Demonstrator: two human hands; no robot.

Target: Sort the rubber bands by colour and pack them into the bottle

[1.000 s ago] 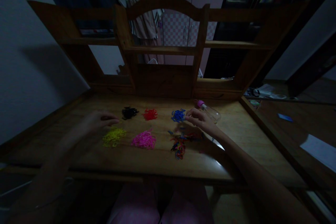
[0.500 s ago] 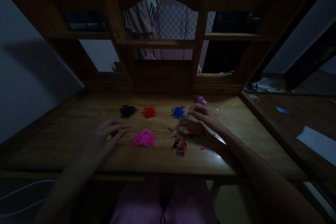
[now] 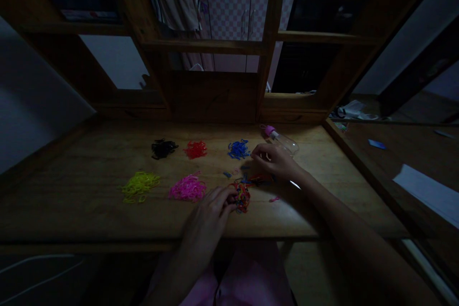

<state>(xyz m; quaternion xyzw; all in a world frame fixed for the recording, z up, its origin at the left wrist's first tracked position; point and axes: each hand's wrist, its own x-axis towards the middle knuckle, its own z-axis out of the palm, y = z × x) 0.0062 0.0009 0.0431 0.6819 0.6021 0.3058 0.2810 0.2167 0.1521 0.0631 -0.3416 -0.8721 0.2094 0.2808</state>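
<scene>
My left hand (image 3: pixel 211 210) reaches the edge of a mixed-colour pile of small rubber bands (image 3: pixel 244 199), thumb and fingers bent together on it; what is between the fingertips is hidden. My right hand (image 3: pixel 274 158) hovers at the right edge of a pile of blue rubber bands (image 3: pixel 238 149), thumb and forefinger pinched, and I cannot make out what they hold. Loose multicoloured rubber bands (image 3: pixel 260 180) lie beneath that hand. Other piles are sorted by colour: black rubber bands (image 3: pixel 163 148), red rubber bands (image 3: pixel 195 149), yellow rubber bands (image 3: pixel 139 185) and pink rubber bands (image 3: pixel 188 187).
Behind my right hand lies a clear bottle with a purple cap (image 3: pixel 269 130). A wooden shelf unit (image 3: pixel 215 98) rises along the desk's back edge. One pink band (image 3: pixel 274 199) sits apart at right. White paper (image 3: pixel 426 194) rests on the side surface.
My left hand has moved right from the yellow pile to the mixed pile, uncovering the yellow bands. My right hand stays beside the blue pile. The camera view has tilted down.
</scene>
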